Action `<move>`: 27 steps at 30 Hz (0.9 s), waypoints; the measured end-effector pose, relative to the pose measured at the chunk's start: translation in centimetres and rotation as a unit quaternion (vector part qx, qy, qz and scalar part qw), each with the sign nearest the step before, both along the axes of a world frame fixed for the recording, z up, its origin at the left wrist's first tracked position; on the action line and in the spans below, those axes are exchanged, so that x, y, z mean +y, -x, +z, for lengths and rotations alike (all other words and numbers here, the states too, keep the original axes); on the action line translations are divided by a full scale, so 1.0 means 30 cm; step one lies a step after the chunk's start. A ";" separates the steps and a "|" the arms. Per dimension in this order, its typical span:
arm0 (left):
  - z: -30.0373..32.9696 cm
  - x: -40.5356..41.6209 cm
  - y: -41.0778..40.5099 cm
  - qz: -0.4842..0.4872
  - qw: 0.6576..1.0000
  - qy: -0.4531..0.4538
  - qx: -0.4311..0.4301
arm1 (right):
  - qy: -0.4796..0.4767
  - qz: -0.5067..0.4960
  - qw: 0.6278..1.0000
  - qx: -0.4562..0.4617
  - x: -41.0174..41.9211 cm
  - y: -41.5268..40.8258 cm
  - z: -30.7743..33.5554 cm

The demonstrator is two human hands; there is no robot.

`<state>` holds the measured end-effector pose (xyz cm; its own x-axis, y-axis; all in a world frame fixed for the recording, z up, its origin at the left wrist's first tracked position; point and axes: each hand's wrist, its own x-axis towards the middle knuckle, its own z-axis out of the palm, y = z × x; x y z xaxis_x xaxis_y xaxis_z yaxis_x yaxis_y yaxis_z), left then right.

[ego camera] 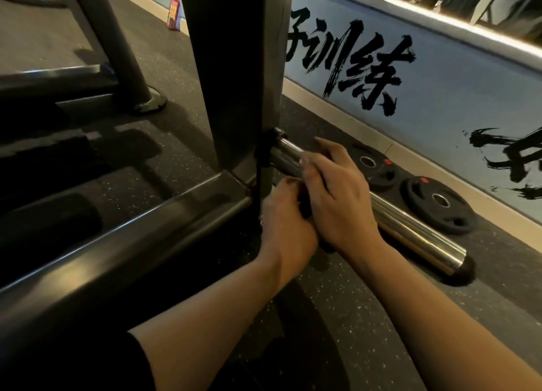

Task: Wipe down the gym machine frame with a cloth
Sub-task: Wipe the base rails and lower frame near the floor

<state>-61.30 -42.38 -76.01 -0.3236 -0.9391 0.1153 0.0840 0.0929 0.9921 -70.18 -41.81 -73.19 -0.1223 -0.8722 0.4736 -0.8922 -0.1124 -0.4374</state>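
Observation:
The gym machine frame has a dark upright post (234, 76) and a dark base beam (132, 244) that meet low in the middle. A chrome weight peg (416, 232) sticks out of the post toward the lower right. My right hand (337, 194) lies over the peg close to the post, its fingers curled round the chrome. My left hand (286, 229) is just below and left of it, fingers curled on a dark cloth (305, 208). Only a small dark fold of the cloth shows between the two hands; the rest is hidden under them.
Two black weight plates (440, 205) (372, 164) lie flat on the speckled rubber floor beside the blue wall with black lettering (366, 67). Another slanted frame leg with a foot (146, 100) stands at the back left. A red object (173, 13) leans against the far wall.

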 end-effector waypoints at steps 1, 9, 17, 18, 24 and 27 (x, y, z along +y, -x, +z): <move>0.005 -0.011 -0.006 0.026 0.997 -0.045 0.050 | 0.007 0.003 1.000 -0.017 -0.018 -0.002 0.001; 0.039 -0.133 -0.034 0.172 0.984 0.043 -0.035 | 0.072 -0.171 0.974 0.127 -0.144 -0.054 0.059; 0.012 -0.124 -0.061 0.032 0.987 -0.127 0.089 | -0.193 -0.108 0.955 0.197 -0.114 0.001 0.055; 0.021 -0.121 -0.063 0.036 0.986 -0.131 0.097 | -0.201 -0.114 0.951 0.206 -0.094 0.011 0.059; 0.078 -0.084 -0.058 0.033 0.996 -0.084 -0.029 | -0.213 -0.163 0.925 0.268 0.054 0.036 0.080; 0.135 -0.074 -0.074 0.025 0.997 -0.049 -0.055 | -0.209 -0.152 0.924 0.281 0.098 0.016 0.110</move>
